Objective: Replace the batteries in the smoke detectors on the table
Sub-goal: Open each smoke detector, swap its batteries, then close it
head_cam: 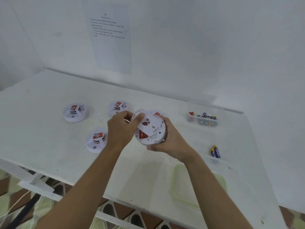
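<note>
While the left hand [121, 128] pinches the round back plate [140, 119] between thumb and curled fingers, one edge tipped up off the unit, the right hand [170, 141] cups the smoke detector [154, 131] from beneath, fingers wrapped round its rim, back face towards the camera. Both are held above the middle of the desk [49, 100]. The plate is only part-lifted: its near edge appears to lie against the body, and red batteries [142, 135] show in the bay under it. Judgement: the step in hand is freeing the plate to reach the old cells. To do it well, grip the rim firmly and clear of the bay, and ease the plate off evenly rather than levering one side, since thin plastic catches may snap. Read which way the red cells face before pulling them. Set the plate down close by, apart from the other units. Outward: the near detector [96, 140] sits face up just left of the left wrist. The far-left detector [75, 112] and middle detector [118, 107] lie beyond, and a fourth detector [157, 113] is mostly hidden behind the held one. To the right stands a clear tub [206, 107] of mixed red and blue cells. Nearer lie two blue batteries [215, 152]; fresh or spent, cannot tell. A green-rimmed lid [173, 184] lies at the near edge.
</note>
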Action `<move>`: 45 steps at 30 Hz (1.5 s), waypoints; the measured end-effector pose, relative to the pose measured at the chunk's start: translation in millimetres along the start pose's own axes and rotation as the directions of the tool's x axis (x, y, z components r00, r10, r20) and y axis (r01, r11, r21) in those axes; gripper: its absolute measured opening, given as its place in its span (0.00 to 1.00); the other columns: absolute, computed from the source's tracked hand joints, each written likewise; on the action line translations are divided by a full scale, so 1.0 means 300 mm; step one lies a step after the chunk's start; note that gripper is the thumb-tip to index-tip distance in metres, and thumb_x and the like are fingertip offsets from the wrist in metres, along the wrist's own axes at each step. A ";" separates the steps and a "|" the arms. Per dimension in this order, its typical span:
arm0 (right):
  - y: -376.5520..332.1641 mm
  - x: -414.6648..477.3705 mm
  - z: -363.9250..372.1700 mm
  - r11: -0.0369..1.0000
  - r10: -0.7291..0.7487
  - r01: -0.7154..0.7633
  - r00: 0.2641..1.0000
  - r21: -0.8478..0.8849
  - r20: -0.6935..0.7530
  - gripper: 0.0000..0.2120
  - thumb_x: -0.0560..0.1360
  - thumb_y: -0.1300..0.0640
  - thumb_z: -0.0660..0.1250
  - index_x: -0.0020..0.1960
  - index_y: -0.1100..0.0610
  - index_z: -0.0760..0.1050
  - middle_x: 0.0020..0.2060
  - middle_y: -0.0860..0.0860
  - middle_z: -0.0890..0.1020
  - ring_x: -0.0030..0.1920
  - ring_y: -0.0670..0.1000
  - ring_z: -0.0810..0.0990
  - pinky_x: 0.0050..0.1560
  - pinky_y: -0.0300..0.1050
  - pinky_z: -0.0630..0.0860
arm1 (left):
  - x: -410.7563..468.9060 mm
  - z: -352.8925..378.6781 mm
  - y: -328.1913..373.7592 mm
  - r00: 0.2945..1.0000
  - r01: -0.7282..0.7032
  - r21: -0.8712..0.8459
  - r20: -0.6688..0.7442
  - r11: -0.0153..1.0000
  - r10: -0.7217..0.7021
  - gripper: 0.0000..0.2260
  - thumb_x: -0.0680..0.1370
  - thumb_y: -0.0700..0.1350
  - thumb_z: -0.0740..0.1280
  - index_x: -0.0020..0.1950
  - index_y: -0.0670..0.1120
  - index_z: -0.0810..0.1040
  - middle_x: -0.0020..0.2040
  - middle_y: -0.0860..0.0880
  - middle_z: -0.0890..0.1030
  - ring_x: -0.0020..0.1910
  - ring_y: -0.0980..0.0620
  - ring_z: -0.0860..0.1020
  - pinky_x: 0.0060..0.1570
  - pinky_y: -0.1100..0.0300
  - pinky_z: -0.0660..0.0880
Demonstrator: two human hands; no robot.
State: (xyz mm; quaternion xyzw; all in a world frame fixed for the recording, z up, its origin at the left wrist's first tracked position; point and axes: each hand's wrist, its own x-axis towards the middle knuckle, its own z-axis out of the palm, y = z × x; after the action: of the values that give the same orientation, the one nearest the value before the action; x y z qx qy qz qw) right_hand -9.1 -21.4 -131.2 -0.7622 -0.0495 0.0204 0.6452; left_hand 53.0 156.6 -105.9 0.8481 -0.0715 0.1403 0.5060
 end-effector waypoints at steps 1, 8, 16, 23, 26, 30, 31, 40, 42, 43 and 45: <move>0.002 0.000 -0.002 1.000 -0.002 0.002 1.000 0.011 -0.004 0.45 0.63 0.68 0.81 0.73 0.48 0.64 0.63 0.43 0.75 0.66 0.48 0.75 0.58 0.57 0.81 | -0.006 0.009 -0.012 0.999 -0.042 0.038 -0.031 0.998 0.043 0.15 0.74 0.57 0.71 0.43 0.46 0.81 0.40 0.54 0.81 0.36 0.55 0.79 0.40 0.58 0.78; -0.003 0.003 -0.014 0.999 0.026 -0.026 1.000 -0.046 -0.012 0.46 0.60 0.59 0.84 0.72 0.47 0.67 0.63 0.45 0.77 0.65 0.52 0.76 0.57 0.61 0.81 | -0.017 0.024 -0.096 0.884 -0.465 0.145 0.135 0.874 0.448 0.15 0.77 0.36 0.64 0.61 0.44 0.82 0.60 0.43 0.78 0.58 0.48 0.75 0.50 0.56 0.76; -0.023 0.009 -0.053 0.995 0.042 -0.041 0.999 -0.088 0.013 0.46 0.60 0.63 0.84 0.73 0.46 0.68 0.63 0.45 0.77 0.64 0.52 0.77 0.53 0.57 0.83 | -0.005 -0.039 -0.120 0.808 -0.456 0.011 0.424 0.890 0.409 0.29 0.70 0.60 0.73 0.67 0.49 0.78 0.60 0.55 0.78 0.58 0.59 0.74 0.53 0.69 0.72; -0.041 0.008 -0.062 0.997 0.033 -0.030 0.999 -0.070 0.043 0.46 0.62 0.67 0.83 0.73 0.46 0.68 0.63 0.46 0.78 0.62 0.52 0.79 0.51 0.53 0.84 | -0.002 -0.029 -0.103 0.828 -0.398 -0.069 0.401 0.915 0.391 0.28 0.69 0.58 0.75 0.68 0.56 0.74 0.56 0.56 0.77 0.54 0.59 0.75 0.48 0.72 0.71; -0.047 0.009 -0.063 0.997 0.030 -0.027 0.999 -0.068 0.043 0.46 0.61 0.67 0.83 0.73 0.46 0.68 0.63 0.46 0.78 0.61 0.52 0.79 0.50 0.53 0.84 | -0.010 -0.023 -0.097 0.816 -0.449 -0.046 0.385 0.892 0.431 0.28 0.68 0.62 0.72 0.67 0.61 0.71 0.56 0.55 0.76 0.55 0.61 0.73 0.47 0.74 0.70; -0.051 0.007 -0.062 0.998 0.036 -0.033 0.998 -0.058 0.052 0.45 0.62 0.68 0.82 0.72 0.45 0.68 0.62 0.46 0.77 0.60 0.52 0.79 0.48 0.50 0.84 | -0.010 -0.020 -0.092 0.815 -0.447 -0.059 0.386 0.893 0.433 0.27 0.68 0.61 0.72 0.66 0.62 0.71 0.56 0.54 0.76 0.55 0.61 0.73 0.47 0.75 0.69; -0.054 0.006 -0.061 0.998 0.037 -0.034 0.998 -0.057 0.054 0.45 0.62 0.68 0.82 0.72 0.45 0.68 0.62 0.46 0.77 0.60 0.52 0.79 0.47 0.50 0.84 | -0.010 -0.019 -0.092 0.813 -0.445 -0.067 0.388 0.893 0.434 0.27 0.68 0.61 0.72 0.66 0.62 0.72 0.55 0.53 0.76 0.55 0.61 0.73 0.47 0.75 0.68; -0.077 0.001 -0.054 0.999 0.025 -0.022 0.997 -0.048 0.069 0.43 0.62 0.69 0.81 0.70 0.44 0.69 0.61 0.47 0.78 0.60 0.53 0.80 0.46 0.49 0.84 | -0.019 -0.008 -0.105 0.784 -0.462 -0.013 0.460 0.887 0.416 0.23 0.71 0.64 0.66 0.64 0.59 0.78 0.59 0.56 0.72 0.55 0.56 0.72 0.51 0.66 0.71; -0.081 -0.002 -0.057 0.999 0.028 -0.024 0.997 -0.049 0.074 0.43 0.62 0.69 0.81 0.69 0.44 0.70 0.60 0.46 0.78 0.59 0.53 0.80 0.45 0.48 0.84 | -0.029 -0.011 -0.103 0.778 -0.481 0.014 0.468 0.877 0.419 0.22 0.72 0.65 0.64 0.63 0.58 0.80 0.60 0.57 0.71 0.56 0.55 0.71 0.53 0.59 0.72; -0.082 -0.002 -0.061 0.999 0.032 -0.028 0.996 -0.044 0.080 0.43 0.61 0.70 0.81 0.69 0.44 0.71 0.60 0.46 0.78 0.59 0.53 0.80 0.45 0.49 0.84 | -0.035 -0.015 -0.103 0.770 -0.497 0.021 0.472 0.867 0.430 0.22 0.73 0.64 0.64 0.63 0.58 0.79 0.61 0.57 0.71 0.57 0.55 0.70 0.55 0.56 0.71; -0.082 -0.004 -0.069 0.999 0.036 -0.032 0.994 -0.042 0.100 0.43 0.61 0.70 0.82 0.68 0.43 0.72 0.59 0.46 0.78 0.60 0.53 0.79 0.46 0.51 0.84 | -0.051 -0.020 -0.102 0.748 -0.530 0.024 0.484 0.847 0.454 0.20 0.75 0.62 0.62 0.65 0.59 0.78 0.64 0.59 0.70 0.60 0.56 0.68 0.59 0.51 0.68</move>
State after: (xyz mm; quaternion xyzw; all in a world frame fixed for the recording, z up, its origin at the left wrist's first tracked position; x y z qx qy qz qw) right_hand -9.5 -37.9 -103.5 -0.7738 -0.0691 0.0688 0.6259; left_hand 45.6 176.1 -133.6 0.8449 -0.3993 0.0693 0.3492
